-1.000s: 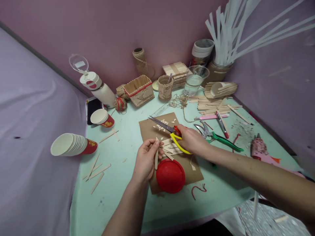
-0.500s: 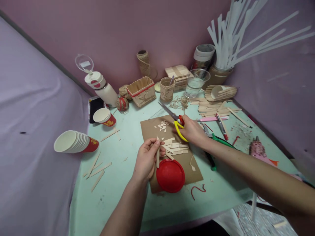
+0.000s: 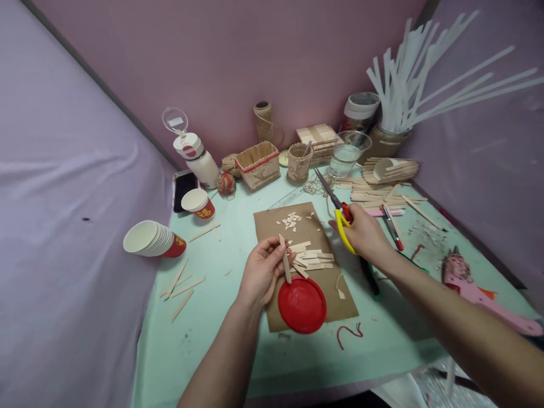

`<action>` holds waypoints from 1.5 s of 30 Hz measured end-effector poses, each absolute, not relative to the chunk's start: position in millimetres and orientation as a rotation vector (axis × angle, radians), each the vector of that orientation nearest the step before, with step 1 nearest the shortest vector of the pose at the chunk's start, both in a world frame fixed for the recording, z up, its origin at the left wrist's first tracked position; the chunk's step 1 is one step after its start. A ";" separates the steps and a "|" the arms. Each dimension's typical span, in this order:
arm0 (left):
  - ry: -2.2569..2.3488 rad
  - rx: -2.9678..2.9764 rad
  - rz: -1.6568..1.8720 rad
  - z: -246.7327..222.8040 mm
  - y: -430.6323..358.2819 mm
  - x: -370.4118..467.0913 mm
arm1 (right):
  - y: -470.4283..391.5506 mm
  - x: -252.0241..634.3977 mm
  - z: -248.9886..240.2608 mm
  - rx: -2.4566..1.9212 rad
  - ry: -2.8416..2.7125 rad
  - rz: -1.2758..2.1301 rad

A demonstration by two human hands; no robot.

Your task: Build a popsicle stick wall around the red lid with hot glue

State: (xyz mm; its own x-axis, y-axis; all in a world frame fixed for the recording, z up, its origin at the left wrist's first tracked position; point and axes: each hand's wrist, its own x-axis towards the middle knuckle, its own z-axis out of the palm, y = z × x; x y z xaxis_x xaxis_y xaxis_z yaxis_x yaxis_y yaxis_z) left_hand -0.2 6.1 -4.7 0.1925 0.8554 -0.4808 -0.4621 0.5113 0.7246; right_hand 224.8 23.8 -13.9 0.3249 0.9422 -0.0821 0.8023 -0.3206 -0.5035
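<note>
My left hand (image 3: 266, 269) pinches a flat wooden stick (image 3: 285, 262) upright over the brown cardboard (image 3: 272, 224). Scissors (image 3: 345, 224) with red and yellow handles are held in my right hand (image 3: 365, 229), to the right of the cardboard, their blades pointing away toward the back. On the cardboard lie small pale wood chips (image 3: 290, 221) and a bunch of cut stick pieces (image 3: 312, 259). A round red lid (image 3: 302, 305) overlaps the cardboard's near part, just below the held stick.
Paper cups (image 3: 148, 239) and loose sticks (image 3: 182, 284) lie left. A stick basket (image 3: 258, 164), small pot (image 3: 300, 163) and water bowl (image 3: 345, 156) stand behind. Right are stick piles (image 3: 369, 190), a pen (image 3: 391, 226) and a pink glue gun (image 3: 480, 294).
My right hand has moved right with the scissors, away from the cardboard and my left hand. My left hand still holds the stick, now more tilted. The view has shifted slightly.
</note>
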 end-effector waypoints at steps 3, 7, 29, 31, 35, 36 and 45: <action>0.966 0.502 0.984 -6.2 6.3 -0.6 | 13.4 209.1 -10.6 -2.111 -1.446 0.663; 0.950 0.526 1.015 -8.2 6.6 -0.3 | -2.2 192.6 -16.7 -1.887 -1.391 0.890; 0.819 0.365 1.240 -8.2 8.3 1.8 | -39.2 137.5 -21.7 -1.583 -1.111 1.170; 0.822 0.374 1.255 -8.3 7.6 1.8 | -38.5 138.9 -20.4 -1.565 -1.068 1.155; 0.841 0.387 1.264 -7.9 7.0 1.9 | -37.9 142.4 -15.1 -1.556 -0.995 1.128; 0.852 0.393 1.255 -7.8 6.9 2.0 | -37.6 143.7 -14.6 -1.554 -0.987 1.122; 1.148 0.990 1.323 -6.1 3.3 1.0 | -31.7 169.0 -13.4 -1.742 -1.205 0.964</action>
